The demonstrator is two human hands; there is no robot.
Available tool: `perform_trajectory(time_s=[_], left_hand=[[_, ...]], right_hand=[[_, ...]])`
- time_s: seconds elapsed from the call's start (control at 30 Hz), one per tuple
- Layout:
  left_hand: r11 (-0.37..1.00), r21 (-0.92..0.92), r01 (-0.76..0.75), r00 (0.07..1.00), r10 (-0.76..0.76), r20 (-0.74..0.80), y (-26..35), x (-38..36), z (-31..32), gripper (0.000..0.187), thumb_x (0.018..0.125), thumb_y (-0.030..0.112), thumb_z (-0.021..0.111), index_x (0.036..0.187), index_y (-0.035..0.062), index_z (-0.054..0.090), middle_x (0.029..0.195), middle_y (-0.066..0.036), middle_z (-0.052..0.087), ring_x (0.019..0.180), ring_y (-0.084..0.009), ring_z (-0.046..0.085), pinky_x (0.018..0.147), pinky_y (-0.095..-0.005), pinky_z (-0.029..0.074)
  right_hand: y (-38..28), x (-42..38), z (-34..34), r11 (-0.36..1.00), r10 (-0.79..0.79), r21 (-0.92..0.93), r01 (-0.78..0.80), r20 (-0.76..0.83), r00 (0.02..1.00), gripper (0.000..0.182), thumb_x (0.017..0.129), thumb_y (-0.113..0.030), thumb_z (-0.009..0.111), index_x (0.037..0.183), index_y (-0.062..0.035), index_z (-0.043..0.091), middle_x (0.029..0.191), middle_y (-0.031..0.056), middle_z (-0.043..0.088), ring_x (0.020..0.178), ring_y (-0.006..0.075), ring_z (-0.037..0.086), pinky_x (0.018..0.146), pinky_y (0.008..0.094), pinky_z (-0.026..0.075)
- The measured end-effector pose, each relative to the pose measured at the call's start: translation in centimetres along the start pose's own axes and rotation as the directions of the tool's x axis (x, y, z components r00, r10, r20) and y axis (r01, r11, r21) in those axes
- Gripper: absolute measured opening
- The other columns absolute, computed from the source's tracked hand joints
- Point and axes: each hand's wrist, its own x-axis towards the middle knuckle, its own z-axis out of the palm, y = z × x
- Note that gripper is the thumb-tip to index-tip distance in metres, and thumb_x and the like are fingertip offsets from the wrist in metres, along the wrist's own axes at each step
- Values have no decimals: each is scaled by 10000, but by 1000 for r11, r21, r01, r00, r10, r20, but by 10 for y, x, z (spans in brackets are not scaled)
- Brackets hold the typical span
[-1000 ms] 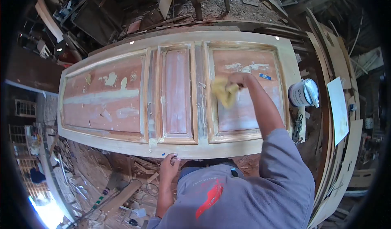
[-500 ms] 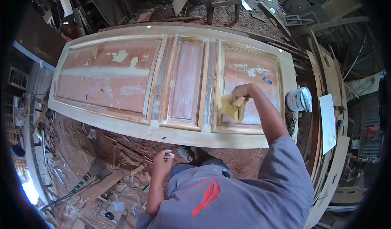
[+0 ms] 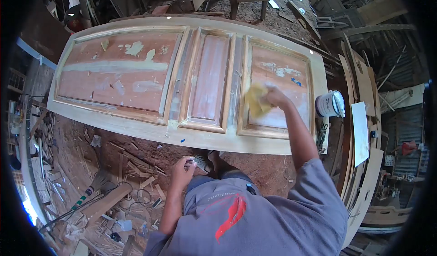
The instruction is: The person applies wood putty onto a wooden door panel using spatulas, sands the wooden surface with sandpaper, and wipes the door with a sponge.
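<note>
A panelled wooden door (image 3: 213, 140) lies flat in front of me, its reddish panels patched with pale filler. My right hand (image 3: 274, 96) is closed on a folded yellow sheet that looks like sandpaper (image 3: 257, 100), blurred by motion, over the left side of the right-hand panel. Below the door's near edge hangs my left hand (image 3: 183, 169), its fingers pinched around something small that I cannot make out. A blue bit (image 3: 296, 82) rests on the right panel, and a small yellowish scrap (image 3: 105, 44) on the left one.
A paint bucket (image 3: 328, 104) stands at the door's right end, beside a white sheet (image 3: 359, 133) and long boards (image 3: 366, 187). Wood offcuts, a broom (image 3: 86, 196) and cables litter the floor at lower left. Timber stands lie behind the door.
My right hand has shifted slightly right with the yellow sandpaper, which now appears flatter and higher. My left hand keeps its pinch. The whole view has tilted a little.
</note>
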Motion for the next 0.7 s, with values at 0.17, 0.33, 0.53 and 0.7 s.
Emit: perform_trajectory(time_s=[0.17, 0.33, 0.53, 0.7], left_hand=[[979, 62, -195, 979, 191, 67, 24, 18, 10, 262, 917, 162, 740, 1130, 16, 702, 1023, -154, 745, 904, -254, 735, 822, -361, 569], [984, 59, -170, 981, 163, 106, 42, 21, 11, 265, 916, 177, 742, 1122, 15, 708, 1032, -157, 745, 925, -263, 735, 833, -362, 568], [971, 27, -236, 960, 229, 163, 44, 27, 26, 277, 912, 176, 745, 1120, 1, 698, 989, -146, 749, 900, -233, 731, 838, -352, 566], [970, 22, -244, 961, 238, 141, 35, 23, 29, 268, 914, 158, 744, 1121, -4, 698, 997, -144, 752, 905, -222, 730, 839, -349, 568]], right_hand=[[40, 17, 57, 953, 140, -268, -141, -23, 990, 387, 799, -230, 805, 1136, -54, 731, 868, 68, 722, 736, 185, 670, 603, 349, 549], [17, -39, 30, 992, 126, -12, -126, 217, 968, 386, 785, -197, 812, 1126, -37, 733, 942, 76, 734, 729, 173, 659, 629, 338, 553], [50, -41, 78, 927, 214, -337, -163, 118, 970, 366, 787, -235, 798, 1067, -4, 753, 941, 106, 755, 782, 199, 698, 686, 358, 581], [28, -72, 21, 982, 154, 76, -171, 194, 969, 382, 810, -161, 762, 1189, -116, 748, 849, 32, 715, 581, 93, 602, 452, 271, 443]])
